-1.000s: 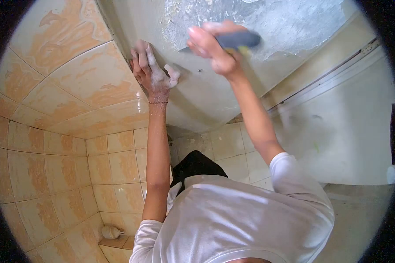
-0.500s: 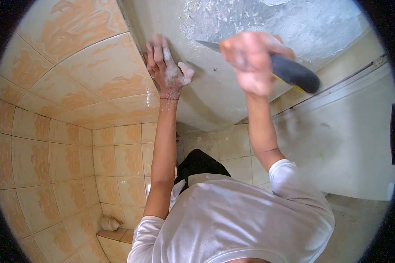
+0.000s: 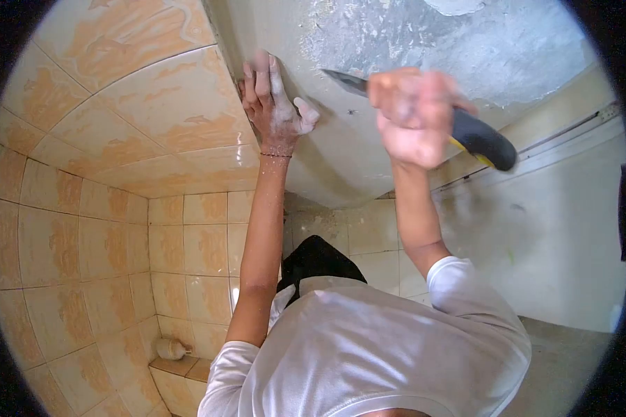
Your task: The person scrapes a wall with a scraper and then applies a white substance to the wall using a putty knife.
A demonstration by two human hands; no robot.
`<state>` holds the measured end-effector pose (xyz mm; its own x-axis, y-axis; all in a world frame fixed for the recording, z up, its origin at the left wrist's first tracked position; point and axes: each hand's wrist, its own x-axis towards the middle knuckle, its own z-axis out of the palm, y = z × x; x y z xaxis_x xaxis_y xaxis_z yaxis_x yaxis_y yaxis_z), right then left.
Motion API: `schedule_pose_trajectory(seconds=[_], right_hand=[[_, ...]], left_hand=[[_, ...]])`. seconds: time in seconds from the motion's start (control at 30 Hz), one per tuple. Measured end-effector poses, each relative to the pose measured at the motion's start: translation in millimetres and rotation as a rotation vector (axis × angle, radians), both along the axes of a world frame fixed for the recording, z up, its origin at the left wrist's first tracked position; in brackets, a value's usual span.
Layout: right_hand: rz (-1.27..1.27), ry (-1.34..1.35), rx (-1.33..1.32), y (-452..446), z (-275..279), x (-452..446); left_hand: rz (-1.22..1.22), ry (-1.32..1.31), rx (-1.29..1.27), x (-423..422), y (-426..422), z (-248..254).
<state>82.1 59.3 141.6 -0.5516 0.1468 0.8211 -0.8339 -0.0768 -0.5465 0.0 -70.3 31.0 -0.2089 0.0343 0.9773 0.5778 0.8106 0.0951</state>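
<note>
Nearest, the white shirt [image 3: 389,347] is filling the bottom of the frame, and both forearms are reaching up from it. At right of centre in the upper frame, the right hand [image 3: 417,115], slightly blurred, is clenching its fingers round the bladed tool [image 3: 485,142]. Its dark, yellow-edged handle is now slanting down to the right; a second ago it was lying higher, and the hand was nearer the left one. The blade [image 3: 344,81] is pointing up and left, its tip showing at the lower left edge of the rough grey patch [image 3: 494,55]. Whether the tip is touching, one cannot tell; the hand seems to be standing off the surface, so this is probably a gap between scraping strokes.

At upper left of centre, the dust-whitened left hand [image 3: 277,115] is still resting on the pale wall [image 3: 313,167] beside the tiled edge, fingers spread and grasping nothing, apparently bracing. It is sitting further right in the frame, but the wall is shifting with it, so the camera is likely moving.

The patch is showing no clear growth. Beyond, patterned tiles [image 3: 167,132] are covering the left side, and floor tiles [image 3: 372,264] are showing past the shirt.
</note>
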Motion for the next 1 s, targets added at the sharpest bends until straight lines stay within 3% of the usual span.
schedule_pose_trajectory(seconds=[0.17, 0.3, 0.33, 0.43, 0.5, 0.57, 0.7, 0.83, 0.87, 1.0], right_hand=[[0.163, 0.035, -0.197, 1.4, -0.5, -12.9], [0.326, 0.245, -0.137, 13.1, 5.7, 7.9], [0.101, 0.157, -0.157, 4.1, 0.6, -0.9], [0.181, 0.028, -0.238, -10.2, -10.4, -24.1], [0.109, 0.073, -0.163, -8.2, -2.8, -5.4], [0.218, 0.263, -0.228, 2.5, -2.3, -0.6], [0.126, 0.051, -0.238, -14.8, 0.7, -14.6], [0.199, 0.245, -0.354, 0.0, 0.1, 0.7], [-0.007, 0.142, -0.289, -8.9, -1.4, -7.5], [0.066, 0.152, -0.297, -18.6, 5.4, -4.7]], left_hand=[[-0.015, 0.007, 0.007, 0.5, 1.4, -1.7], [0.022, -0.028, 0.000, 0.8, 0.6, 0.8], [0.023, -0.029, 0.002, 0.6, 0.9, 0.5], [0.011, -0.012, 0.007, 2.9, 2.3, 0.3], [0.009, -0.004, -0.001, 0.2, 1.0, 0.7], [0.003, -0.006, -0.003, -1.2, -0.6, 0.3], [0.015, -0.038, -0.008, 3.3, 0.6, 0.1], [-0.022, -0.016, 0.002, -2.4, -0.1, 0.5], [-0.015, -0.023, 0.007, -2.0, -0.2, 0.4], [0.003, -0.037, -0.009, 1.5, -0.1, -1.1]])
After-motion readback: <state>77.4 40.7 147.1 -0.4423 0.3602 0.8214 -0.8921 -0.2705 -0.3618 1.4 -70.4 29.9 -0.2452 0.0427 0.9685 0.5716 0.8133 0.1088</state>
